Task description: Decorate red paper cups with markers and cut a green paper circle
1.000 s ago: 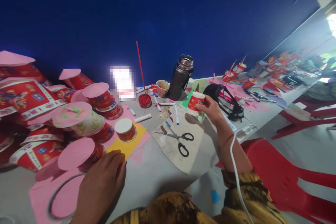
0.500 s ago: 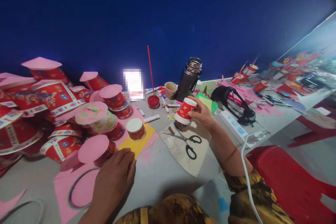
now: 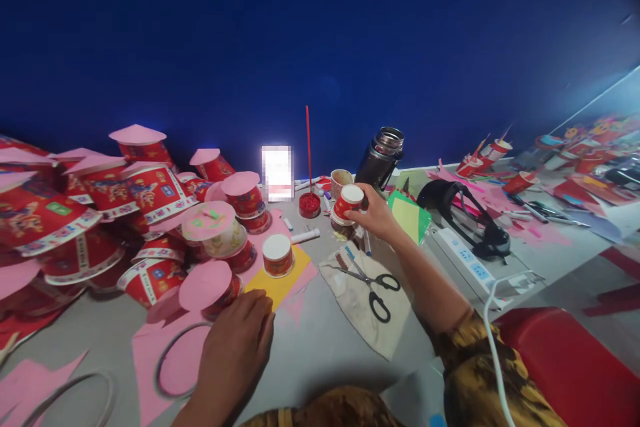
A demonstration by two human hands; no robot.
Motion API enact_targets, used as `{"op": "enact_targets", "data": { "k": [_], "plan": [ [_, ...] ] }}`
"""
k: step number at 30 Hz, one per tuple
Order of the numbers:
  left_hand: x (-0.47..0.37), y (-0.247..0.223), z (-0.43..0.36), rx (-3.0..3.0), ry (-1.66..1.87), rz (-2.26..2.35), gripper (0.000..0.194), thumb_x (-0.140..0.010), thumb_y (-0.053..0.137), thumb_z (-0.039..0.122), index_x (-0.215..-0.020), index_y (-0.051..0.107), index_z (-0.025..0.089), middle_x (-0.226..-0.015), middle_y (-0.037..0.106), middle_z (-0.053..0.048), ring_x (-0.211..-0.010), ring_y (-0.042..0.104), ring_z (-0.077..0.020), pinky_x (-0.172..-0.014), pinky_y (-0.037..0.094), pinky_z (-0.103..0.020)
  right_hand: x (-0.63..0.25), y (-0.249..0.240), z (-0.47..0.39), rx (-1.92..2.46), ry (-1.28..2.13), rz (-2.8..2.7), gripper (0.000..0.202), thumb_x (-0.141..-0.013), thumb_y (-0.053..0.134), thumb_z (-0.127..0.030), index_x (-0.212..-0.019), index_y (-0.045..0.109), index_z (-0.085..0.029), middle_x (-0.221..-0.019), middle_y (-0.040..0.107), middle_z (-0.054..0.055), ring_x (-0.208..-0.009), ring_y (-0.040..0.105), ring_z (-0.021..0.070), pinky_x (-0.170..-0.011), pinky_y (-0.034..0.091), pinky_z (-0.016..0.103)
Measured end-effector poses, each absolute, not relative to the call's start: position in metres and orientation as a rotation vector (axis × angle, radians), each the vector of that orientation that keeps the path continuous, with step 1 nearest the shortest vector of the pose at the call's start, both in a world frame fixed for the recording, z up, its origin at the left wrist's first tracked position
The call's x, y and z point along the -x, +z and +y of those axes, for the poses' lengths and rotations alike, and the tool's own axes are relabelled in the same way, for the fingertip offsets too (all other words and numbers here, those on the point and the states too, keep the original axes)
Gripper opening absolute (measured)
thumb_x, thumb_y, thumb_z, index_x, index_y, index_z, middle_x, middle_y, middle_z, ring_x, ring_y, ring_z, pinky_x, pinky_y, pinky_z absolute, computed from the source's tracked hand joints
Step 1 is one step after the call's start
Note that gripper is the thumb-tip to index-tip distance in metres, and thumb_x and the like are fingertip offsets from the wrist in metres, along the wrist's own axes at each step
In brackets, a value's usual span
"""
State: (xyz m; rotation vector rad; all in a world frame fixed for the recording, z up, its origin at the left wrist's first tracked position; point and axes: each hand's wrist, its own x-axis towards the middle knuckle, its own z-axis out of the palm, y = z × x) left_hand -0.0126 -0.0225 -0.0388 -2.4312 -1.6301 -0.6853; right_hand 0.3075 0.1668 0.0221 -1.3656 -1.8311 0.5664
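My right hand (image 3: pixel 373 213) grips a red paper cup (image 3: pixel 349 200) with gold prints, held upside down so its white base faces up. It is just in front of a patterned paper cup (image 3: pixel 342 180), near the marker pens. My left hand (image 3: pixel 240 337) rests low on the grey table beside yellow paper (image 3: pixel 295 273), its fingers close together and holding nothing visible. A short red cup (image 3: pixel 278 255) stands upside down on that paper. Black-handled scissors (image 3: pixel 373 287) lie on a cream cloth (image 3: pixel 380 333), nearer me than the held cup.
Red cup shapes with pink paper discs (image 3: pixel 205 285) crowd the left. At the back are a red dish (image 3: pixel 309 205) with an upright stick and a black flask (image 3: pixel 381 159). A power strip (image 3: pixel 463 257), black headgear (image 3: pixel 465 213) and white cable (image 3: pixel 493 340) lie right.
My right hand has carried the red paper cup left and farther back, away from above the scissors and cloth. The view has turned slightly left. My left hand stays by the yellow paper.
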Motion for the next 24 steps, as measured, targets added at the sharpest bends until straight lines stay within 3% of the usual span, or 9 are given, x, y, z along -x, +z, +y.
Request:
{"op": "enact_targets", "data": {
  "k": [6,9,11,14,16,19,24],
  "plan": [
    [0.014,-0.044,-0.022,2.449,-0.709,-1.703,0.027,-0.102,0.051,0.026,-0.099,0.077,0.020,-0.107,0.082,-0.013,-0.096,0.077,-0.0297,-0.083,0.061,-0.041,-0.294,0.010,0.163,1.501,0.421,-1.859,0.070,-0.081,0.077,-0.027,-0.147,0.055,-0.019,-0.147,0.066,0.016,-0.135,0.060,0.0363,-0.116,0.048,0.052],
    [0.017,-0.049,-0.021,2.441,-0.721,-1.718,0.030,-0.103,0.049,0.029,-0.101,0.078,0.020,-0.109,0.082,-0.013,-0.100,0.077,-0.0304,-0.088,0.061,-0.043,-0.301,0.015,0.151,1.674,0.258,-1.858,0.074,-0.089,0.074,-0.031,-0.157,0.048,-0.018,-0.148,0.066,0.019,-0.135,0.061,0.0395,-0.112,0.049,0.054],
    [0.018,-0.053,-0.021,2.444,-0.713,-1.713,0.032,-0.103,0.049,0.031,-0.101,0.078,0.020,-0.111,0.082,-0.014,-0.102,0.077,-0.0305,-0.091,0.061,-0.043,-0.313,0.019,0.141,1.838,0.150,-1.898,0.070,-0.096,0.069,-0.037,-0.160,0.045,-0.020,-0.143,0.071,0.017,-0.128,0.066,0.0357,-0.106,0.053,0.048],
    [0.021,-0.055,-0.021,2.468,-0.701,-1.704,0.033,-0.104,0.048,0.034,-0.102,0.078,0.019,-0.110,0.082,-0.014,-0.103,0.077,-0.0315,-0.091,0.061,-0.044,-0.342,0.026,0.131,2.065,0.084,-1.953,0.050,-0.104,0.061,-0.041,-0.150,0.057,-0.023,-0.132,0.078,0.012,-0.121,0.071,0.0296,-0.100,0.054,0.040],
    [0.022,-0.056,-0.020,2.489,-0.699,-1.716,0.034,-0.104,0.048,0.035,-0.102,0.078,0.019,-0.109,0.082,-0.014,-0.103,0.077,-0.0324,-0.091,0.061,-0.046,-0.366,0.030,0.126,2.209,0.040,-1.925,0.039,-0.106,0.056,-0.038,-0.139,0.067,-0.021,-0.129,0.078,0.013,-0.120,0.071,0.0303,-0.098,0.053,0.039],
    [0.024,-0.059,-0.019,2.517,-0.688,-1.705,0.036,-0.104,0.046,0.035,-0.104,0.078,0.018,-0.112,0.081,-0.015,-0.105,0.077,-0.0334,-0.094,0.061,-0.049,-0.397,0.031,0.119,2.392,0.003,-1.907,0.033,-0.103,0.057,-0.031,-0.126,0.074,-0.015,-0.122,0.079,0.019,-0.115,0.073,0.0325,-0.091,0.053,0.038],
    [0.026,-0.063,-0.019,2.580,-0.654,-1.641,0.035,-0.104,0.045,0.033,-0.105,0.077,0.018,-0.111,0.082,-0.015,-0.112,0.075,-0.0351,-0.100,0.059,-0.053,-0.408,0.020,0.106,2.397,0.071,-2.198,0.020,-0.097,0.064,-0.023,-0.107,0.079,-0.015,-0.114,0.081,0.016,-0.111,0.073,0.0285,-0.089,0.050,0.031]
  ]
}}
